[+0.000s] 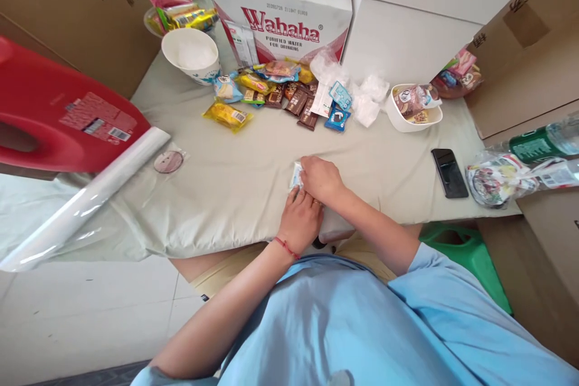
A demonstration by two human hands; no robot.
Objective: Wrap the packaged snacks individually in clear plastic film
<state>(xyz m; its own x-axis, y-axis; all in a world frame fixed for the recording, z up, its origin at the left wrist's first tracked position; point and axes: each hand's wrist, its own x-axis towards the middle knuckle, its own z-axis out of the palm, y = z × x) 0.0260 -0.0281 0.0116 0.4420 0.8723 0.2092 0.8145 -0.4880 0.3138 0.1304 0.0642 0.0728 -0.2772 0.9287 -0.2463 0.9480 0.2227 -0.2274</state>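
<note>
A small white-and-blue packet lies on the cloth-covered table near its front edge, partly hidden by both hands. My right hand is closed, its curled fingers on the packet's right side. Just below, my left hand, with a red cord at the wrist, has its fingertips on the packet's lower end. The hands touch each other. Farther back on the cloth sit brown snack packets, a yellow packet, a blue packet and crumpled clear wrappers.
A white paper tub stands back left, a white bowl with snacks back right. A phone lies at right beside bagged goods. At left are a red jug, a plastic film roll and a round wrapped disc. Boxes line the back.
</note>
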